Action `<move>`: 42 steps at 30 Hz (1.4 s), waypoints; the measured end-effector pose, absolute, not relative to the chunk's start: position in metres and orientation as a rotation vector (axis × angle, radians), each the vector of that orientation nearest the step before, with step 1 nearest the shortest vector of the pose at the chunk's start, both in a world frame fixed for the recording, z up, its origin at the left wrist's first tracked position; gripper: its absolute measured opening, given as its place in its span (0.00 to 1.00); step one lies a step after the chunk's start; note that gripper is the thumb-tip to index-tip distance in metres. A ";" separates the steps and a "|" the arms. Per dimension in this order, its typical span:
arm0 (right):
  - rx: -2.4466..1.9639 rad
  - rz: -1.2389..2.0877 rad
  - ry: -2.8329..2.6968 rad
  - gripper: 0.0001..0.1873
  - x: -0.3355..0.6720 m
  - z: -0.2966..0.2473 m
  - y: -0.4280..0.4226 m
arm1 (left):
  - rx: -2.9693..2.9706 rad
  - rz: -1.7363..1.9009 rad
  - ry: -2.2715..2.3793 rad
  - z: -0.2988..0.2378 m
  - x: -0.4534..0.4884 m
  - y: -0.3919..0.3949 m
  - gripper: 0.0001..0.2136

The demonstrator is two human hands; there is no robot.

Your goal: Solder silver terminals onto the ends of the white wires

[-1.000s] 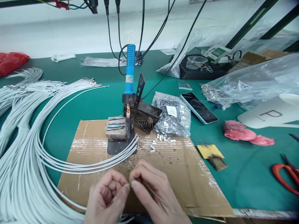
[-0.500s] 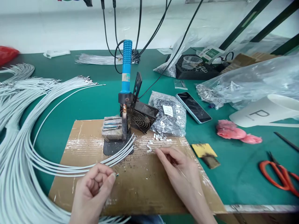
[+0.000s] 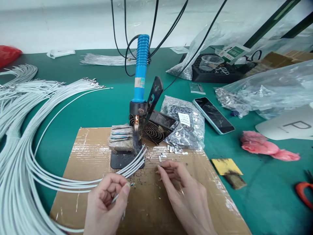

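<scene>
My left hand (image 3: 107, 202) is curled closed, pinching the end of a thin white wire (image 3: 116, 196) over the cardboard sheet (image 3: 80, 163). My right hand (image 3: 182, 192) rests on the cardboard to the right, fingers bent together with the tips near several small metal terminals (image 3: 171, 150); whether it holds one is hidden. Just beyond both hands stands a blue-handled soldering iron (image 3: 141, 70) in its black stand (image 3: 122, 160), with white wire ends (image 3: 137, 160) lying at its base.
Large bundles of white wires (image 3: 22, 137) curve over the green table on the left. A bag of terminals (image 3: 186, 124), a phone (image 3: 214, 115), plastic bags (image 3: 266, 88), pink rags (image 3: 264, 147), a yellow sponge (image 3: 226, 166) and red scissors (image 3: 304, 192) lie to the right.
My hands, together on the wire a second ago, have separated. The right hand reached to the loose terminals and has drawn back slightly; the left keeps the wire end.
</scene>
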State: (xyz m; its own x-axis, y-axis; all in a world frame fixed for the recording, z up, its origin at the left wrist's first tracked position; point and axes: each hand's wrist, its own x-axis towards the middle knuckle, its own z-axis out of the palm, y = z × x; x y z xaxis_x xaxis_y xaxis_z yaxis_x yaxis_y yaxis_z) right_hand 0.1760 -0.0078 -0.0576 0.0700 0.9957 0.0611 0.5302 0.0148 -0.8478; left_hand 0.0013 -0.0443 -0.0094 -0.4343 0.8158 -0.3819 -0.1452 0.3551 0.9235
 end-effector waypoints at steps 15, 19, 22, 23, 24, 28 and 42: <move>-1.182 1.577 -1.035 0.04 0.138 -0.026 -0.025 | 0.572 1.129 1.582 -0.005 -0.002 -0.040 0.20; -1.175 1.603 -0.999 0.03 0.138 -0.025 -0.026 | 0.558 1.141 1.561 -0.005 -0.001 -0.040 0.20; -1.184 1.640 -0.973 0.04 0.138 -0.024 -0.026 | 0.561 1.138 1.566 -0.006 -0.001 -0.040 0.19; -1.189 1.648 -0.965 0.05 0.138 -0.024 -0.026 | 0.562 1.135 1.567 -0.006 -0.001 -0.040 0.19; -1.191 1.653 -0.960 0.05 0.138 -0.024 -0.026 | 0.562 1.136 1.567 -0.006 -0.001 -0.040 0.19; -1.182 1.659 -0.973 0.08 0.139 -0.025 -0.025 | 0.552 1.147 1.564 -0.006 -0.002 -0.040 0.18; -1.181 1.532 -1.071 0.04 0.138 -0.024 -0.025 | 0.582 1.140 1.554 -0.006 -0.002 -0.039 0.19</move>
